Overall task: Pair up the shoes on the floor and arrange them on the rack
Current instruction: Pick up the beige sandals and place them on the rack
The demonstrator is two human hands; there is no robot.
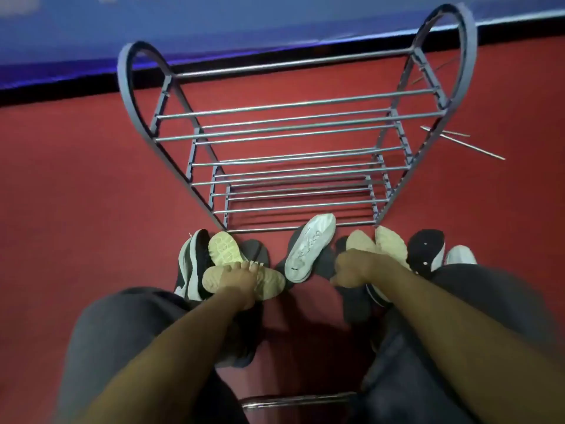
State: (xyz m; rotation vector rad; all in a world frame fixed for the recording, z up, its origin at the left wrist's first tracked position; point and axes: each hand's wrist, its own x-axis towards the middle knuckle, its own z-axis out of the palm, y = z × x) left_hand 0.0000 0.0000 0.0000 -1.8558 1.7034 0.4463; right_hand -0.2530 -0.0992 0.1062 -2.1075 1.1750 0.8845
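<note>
A grey metal shoe rack (293, 130) with several bare tiers stands on the red floor in front of me. Shoes lie in a jumble at its foot. My left hand (237, 284) grips a cream-soled shoe (269, 283) lying sole-up, beside another cream sole (224, 247) and a black-and-white sneaker (191, 267). My right hand (356, 269) is closed on a dark shoe (354, 304) just below two more cream soles (388, 244). A white-soled grey shoe (308, 249) lies sole-up between my hands.
A black shoe (425, 249) and a white shoe (460, 255) lie at the right. Thin sticks (461, 142) rest on the floor right of the rack. A black skirting and blue wall (214, 29) run behind it. My knees flank a chrome bar (293, 400).
</note>
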